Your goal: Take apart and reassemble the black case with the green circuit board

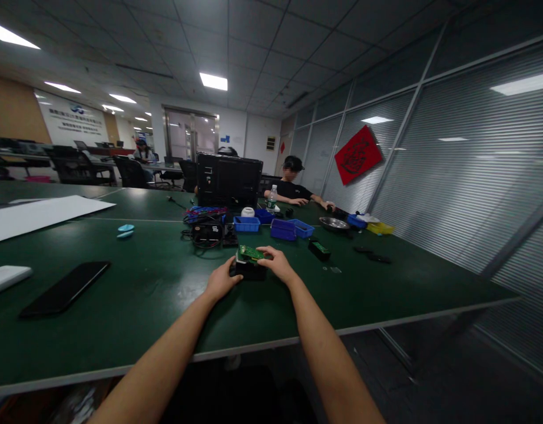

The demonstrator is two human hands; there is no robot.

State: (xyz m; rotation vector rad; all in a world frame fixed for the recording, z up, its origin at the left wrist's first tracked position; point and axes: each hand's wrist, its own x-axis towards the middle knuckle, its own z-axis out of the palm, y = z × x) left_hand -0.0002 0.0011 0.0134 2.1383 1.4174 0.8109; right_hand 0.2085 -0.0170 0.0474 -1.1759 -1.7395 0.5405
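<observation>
A green circuit board [250,252] is tilted above a black box-shaped housing [254,272] on the green table [161,318]. Fingers of my right hand [279,265] are closed on the board's right edge. My left hand [222,280] grips the left side of the housing, thumb at the front and fingers behind. A pale edge shows under the board at its left; what lies between board and housing is hidden. To the right rests a second black housing [320,249] with a green board in it.
Behind my hands are blue bins [247,224], a tangle of cables [205,217], a baseball [247,212], a bottle [272,197] and a monitor [229,181]. A metal bowl [334,224] stands right, near a seated person [293,185]. A black slab [66,288] lies left.
</observation>
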